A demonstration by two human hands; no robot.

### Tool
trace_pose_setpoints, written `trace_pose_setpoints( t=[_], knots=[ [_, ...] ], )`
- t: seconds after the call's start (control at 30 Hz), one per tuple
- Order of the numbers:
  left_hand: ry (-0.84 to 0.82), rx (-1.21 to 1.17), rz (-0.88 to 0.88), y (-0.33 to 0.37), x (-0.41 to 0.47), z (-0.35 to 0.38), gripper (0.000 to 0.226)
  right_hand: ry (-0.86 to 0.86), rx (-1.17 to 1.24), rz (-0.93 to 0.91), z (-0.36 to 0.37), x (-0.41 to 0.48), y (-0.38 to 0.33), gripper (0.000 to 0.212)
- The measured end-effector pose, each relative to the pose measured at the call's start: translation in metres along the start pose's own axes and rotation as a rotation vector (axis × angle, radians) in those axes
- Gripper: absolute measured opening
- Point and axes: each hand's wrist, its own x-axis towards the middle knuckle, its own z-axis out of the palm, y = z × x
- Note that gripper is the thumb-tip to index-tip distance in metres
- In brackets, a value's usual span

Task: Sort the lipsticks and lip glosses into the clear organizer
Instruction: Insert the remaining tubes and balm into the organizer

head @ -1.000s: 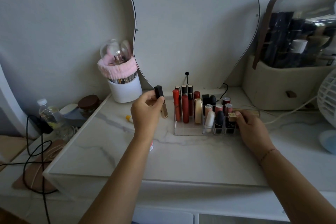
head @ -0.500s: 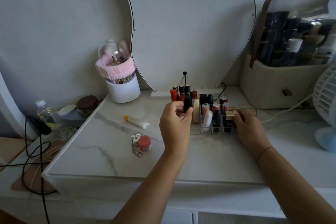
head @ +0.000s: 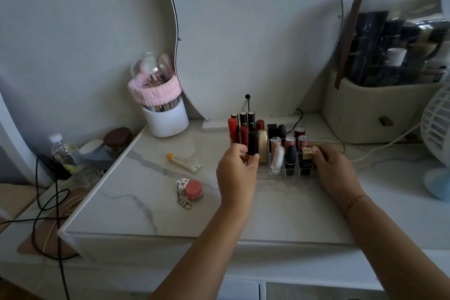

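A white squeeze tube (head: pixel 183 162) with an orange cap lies at the left, its print too small to read. The left hand (head: pixel 237 173) pinches a black lipstick (head: pixel 252 143) upright over the left slots of the clear organizer (head: pixel 269 172). The right hand (head: pixel 337 170) curls around the organizer's right end.

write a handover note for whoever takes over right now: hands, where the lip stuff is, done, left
Left hand pinches a black square lipstick tube, upright over the front left slots of the clear acrylic organizer.
Right hand grips the organizer's right end.
Done: many lipsticks and glosses stand in its slots.
Left: seat the black tube. A white squeeze tube with orange cap and a small pink jar on a keychain lie on the tabletop, possibly next.
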Motion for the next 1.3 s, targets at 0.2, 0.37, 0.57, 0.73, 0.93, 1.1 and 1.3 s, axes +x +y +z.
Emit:
trace_pose_setpoints(
  t=[0.2, 0.37, 0.57, 0.73, 0.93, 1.1, 1.3],
  knots=[
    [0.077, 0.231, 0.085, 0.000, 0.000, -0.002, 0.021, 0.003, -0.007, -0.017, 0.001, 0.000, 0.002, 0.025],
    [0.025, 0.291, 0.044, -0.003, 0.001, -0.005, 0.019, 0.001, 0.012, -0.023, 0.002, 0.001, 0.004, 0.028],
    [-0.116, 0.372, -0.025, -0.008, 0.011, -0.006, 0.023, 0.000, -0.005, -0.009, 0.002, 0.002, 0.006, 0.026],
    [-0.136, 0.365, -0.068, -0.009, 0.015, -0.008, 0.021, -0.006, -0.001, -0.013, 0.002, 0.002, 0.005, 0.026],
    [-0.169, 0.290, -0.112, -0.008, 0.017, -0.010, 0.020, 0.000, -0.018, -0.017, 0.002, 0.002, 0.005, 0.027],
    [-0.206, 0.271, -0.139, -0.007, 0.023, -0.010, 0.016, 0.006, -0.021, -0.019, 0.003, 0.002, 0.005, 0.026],
    [-0.210, 0.304, -0.111, -0.006, 0.026, -0.008, 0.012, 0.013, -0.029, -0.027, 0.003, 0.002, 0.004, 0.025]
  ],
)
